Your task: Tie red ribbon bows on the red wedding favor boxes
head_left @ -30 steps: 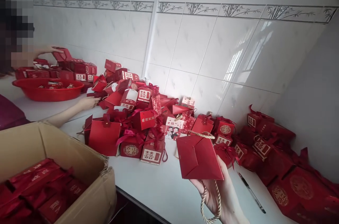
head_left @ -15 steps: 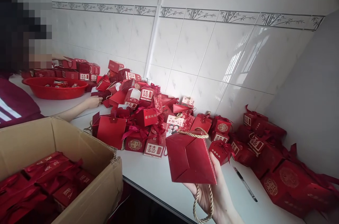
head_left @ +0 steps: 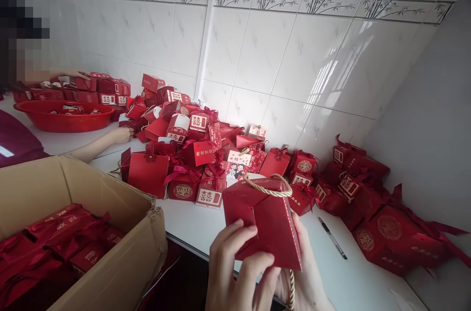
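Over the white table (head_left: 187,227), a red paper gift box (head_left: 276,225) is held up with its folded bottom flaps facing me. My right hand (head_left: 307,267) grips it from behind and along its right edge; most of those fingers are hidden. My left hand (head_left: 239,272) has its bent fingers pressed on the box's lower left face, and its thumb is hidden. A gold twisted cord (head_left: 270,192) loops over the top of the box, and more cord hangs below between my hands.
A cardboard carton (head_left: 121,247) of red boxes stands at left. Many red boxes (head_left: 149,173) are heaped along the wall, with more (head_left: 390,232) at right beside a pen (head_left: 332,237). Far left, a co-worker's arm (head_left: 99,146) reaches past a red basin (head_left: 66,122).
My left hand has come up from below onto the box's face. The box has turned slightly and moved a little left and down in view.
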`<action>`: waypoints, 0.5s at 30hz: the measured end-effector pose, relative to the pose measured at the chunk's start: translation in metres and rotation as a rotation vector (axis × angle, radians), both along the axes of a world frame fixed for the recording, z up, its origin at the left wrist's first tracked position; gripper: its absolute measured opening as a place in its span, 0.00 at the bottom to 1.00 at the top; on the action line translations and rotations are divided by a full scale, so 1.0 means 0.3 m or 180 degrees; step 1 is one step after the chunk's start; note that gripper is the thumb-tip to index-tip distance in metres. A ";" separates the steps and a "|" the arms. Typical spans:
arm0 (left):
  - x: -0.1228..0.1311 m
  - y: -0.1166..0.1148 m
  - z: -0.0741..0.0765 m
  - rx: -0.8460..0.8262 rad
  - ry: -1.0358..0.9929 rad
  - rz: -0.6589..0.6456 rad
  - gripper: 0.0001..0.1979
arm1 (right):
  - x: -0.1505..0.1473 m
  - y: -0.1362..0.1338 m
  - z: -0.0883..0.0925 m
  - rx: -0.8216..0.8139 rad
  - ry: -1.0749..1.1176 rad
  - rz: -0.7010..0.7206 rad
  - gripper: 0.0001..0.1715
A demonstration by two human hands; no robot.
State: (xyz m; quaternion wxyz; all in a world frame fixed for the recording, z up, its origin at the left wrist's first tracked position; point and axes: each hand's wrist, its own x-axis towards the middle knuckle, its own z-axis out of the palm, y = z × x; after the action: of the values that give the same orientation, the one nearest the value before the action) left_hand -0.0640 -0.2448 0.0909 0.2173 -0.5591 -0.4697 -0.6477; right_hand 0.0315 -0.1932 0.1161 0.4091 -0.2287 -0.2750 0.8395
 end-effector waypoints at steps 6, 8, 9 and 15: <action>0.006 0.013 -0.014 0.0005 0.0021 0.0004 0.05 | 0.023 0.005 -0.018 -0.0080 0.0042 0.0080 0.31; 0.008 0.016 -0.017 0.0033 0.0045 0.0020 0.05 | 0.028 0.008 -0.023 -0.0044 0.0053 0.0077 0.31; 0.009 0.017 -0.018 0.0026 0.0056 0.0027 0.06 | 0.030 0.009 -0.024 -0.0019 0.0056 0.0055 0.31; 0.026 0.036 -0.036 0.0029 -0.0053 -0.0010 0.06 | 0.029 0.014 -0.042 0.0009 -0.0006 0.0002 0.33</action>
State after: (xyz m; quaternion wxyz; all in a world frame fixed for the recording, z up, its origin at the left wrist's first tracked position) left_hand -0.0563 -0.2338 0.0800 0.2149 -0.5534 -0.4677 -0.6548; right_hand 0.0403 -0.1890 0.1035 0.4089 -0.2288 -0.2767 0.8390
